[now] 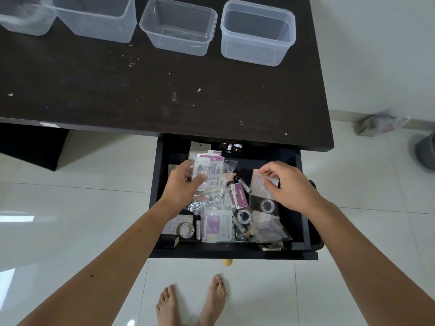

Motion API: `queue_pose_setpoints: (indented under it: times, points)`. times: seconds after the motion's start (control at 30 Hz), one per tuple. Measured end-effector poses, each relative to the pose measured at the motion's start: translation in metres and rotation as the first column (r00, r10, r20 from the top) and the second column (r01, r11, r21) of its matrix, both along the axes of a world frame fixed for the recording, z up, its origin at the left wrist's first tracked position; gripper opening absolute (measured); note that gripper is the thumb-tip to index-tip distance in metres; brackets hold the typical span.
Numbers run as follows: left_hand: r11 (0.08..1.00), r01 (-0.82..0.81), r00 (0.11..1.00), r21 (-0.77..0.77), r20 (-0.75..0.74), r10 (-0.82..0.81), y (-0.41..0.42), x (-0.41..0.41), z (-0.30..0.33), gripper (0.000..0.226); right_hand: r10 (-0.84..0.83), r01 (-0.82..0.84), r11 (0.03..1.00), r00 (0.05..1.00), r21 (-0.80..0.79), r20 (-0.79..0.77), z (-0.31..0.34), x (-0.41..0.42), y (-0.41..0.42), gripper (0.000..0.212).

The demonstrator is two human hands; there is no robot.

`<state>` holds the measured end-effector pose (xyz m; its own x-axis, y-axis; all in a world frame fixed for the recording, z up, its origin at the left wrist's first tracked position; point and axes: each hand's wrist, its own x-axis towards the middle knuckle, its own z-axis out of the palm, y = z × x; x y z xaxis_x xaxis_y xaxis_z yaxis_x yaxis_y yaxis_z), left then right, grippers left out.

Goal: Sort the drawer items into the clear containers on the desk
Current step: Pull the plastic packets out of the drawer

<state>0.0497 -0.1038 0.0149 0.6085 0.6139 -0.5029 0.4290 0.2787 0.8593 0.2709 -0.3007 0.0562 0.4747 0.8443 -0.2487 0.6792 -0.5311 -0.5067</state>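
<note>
Head view. Open drawer (299, 196), 6 o'clock: loose packets, tape rolls, a marker. Left hand (183, 184) grips a stack of packets (208, 169); right hand (286, 184) pinches a clear packet (259, 184). Four clear containers (257, 32) line the worktop (141, 95), 12 o'clock.

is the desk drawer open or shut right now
Open: the drawer is pulled out from under the desk, with its packets visible inside.

Both arms reach into the open drawer (303, 252) under the worktop (141, 90); the left hand (182, 184) grips a stack of packets (208, 169), the right hand (286, 184) pinches a clear pouch (259, 184).
</note>
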Motion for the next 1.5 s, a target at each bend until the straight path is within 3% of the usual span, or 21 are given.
queue_pose_setpoints:
  times: [0.13, 0.23, 0.33, 0.53, 0.77, 0.97, 1.07, 1.2, 1.27, 1.37, 1.5]
  points:
    - [0.998, 0.030, 0.999, 0.048, -0.012, -0.029, -0.004, 0.000, -0.001, 0.037, 0.132, -0.100, 0.970, 0.982, -0.222, 0.132, -0.014, 0.001, 0.002, 0.042]
    - [0.998, 0.039, 0.999, 0.056, -0.014, -0.038, -0.007, 0.001, 0.001, 0.038, 0.206, -0.118, 0.947, 0.937, -0.299, 0.282, -0.021, -0.001, 0.007, 0.047]
    - [0.997, 0.046, 0.999, 0.058, -0.018, -0.045, -0.008, 0.001, -0.001, 0.036, 0.238, -0.123, 0.942, 0.901, -0.314, 0.363, -0.026, -0.003, 0.012, 0.041]
    - [0.996, 0.050, 0.998, 0.072, -0.037, -0.048, -0.007, 0.000, 0.000, 0.034, 0.188, -0.096, 0.958, 0.923, -0.270, 0.336, -0.031, -0.002, 0.014, 0.009]
    - [0.995, 0.051, 0.998, 0.085, -0.026, -0.049, -0.004, -0.001, 0.002, 0.041, 0.000, -0.004, 0.999, 0.994, 0.033, 0.108, 0.000, 0.004, 0.013, 0.012]
    - [0.995, 0.063, 0.998, 0.076, -0.013, -0.062, -0.001, 0.003, 0.008, 0.033, 0.030, -0.015, 0.996, 0.985, 0.089, -0.169, 0.041, -0.004, 0.026, 0.013]
    - [0.988, 0.149, 0.989, 0.034, 0.006, -0.149, -0.006, 0.007, 0.015, 0.030, -0.001, 0.039, 0.990, 0.961, 0.135, -0.275, 0.042, -0.016, 0.040, 0.011]
    - [0.970, 0.197, 0.977, -0.146, 0.116, -0.181, -0.012, 0.007, 0.024, 0.058, -0.129, 0.205, 0.951, 0.944, 0.231, -0.304, 0.031, -0.037, 0.054, 0.007]
    - [0.973, 0.219, 0.971, -0.080, 0.119, -0.209, -0.012, 0.005, 0.025, 0.059, -0.176, 0.279, 0.931, 0.908, 0.236, -0.380, 0.026, -0.046, 0.057, 0.007]
    - [0.984, 0.167, 0.981, 0.060, 0.088, -0.172, -0.006, 0.000, 0.023, 0.037, -0.204, 0.321, 0.921, 0.880, 0.219, -0.429, 0.021, -0.057, 0.057, 0.012]
    - [0.974, 0.074, 0.995, 0.216, 0.044, -0.085, 0.012, -0.014, 0.024, 0.024, -0.162, 0.229, 0.962, 0.919, 0.151, -0.358, 0.010, -0.069, 0.041, 0.023]
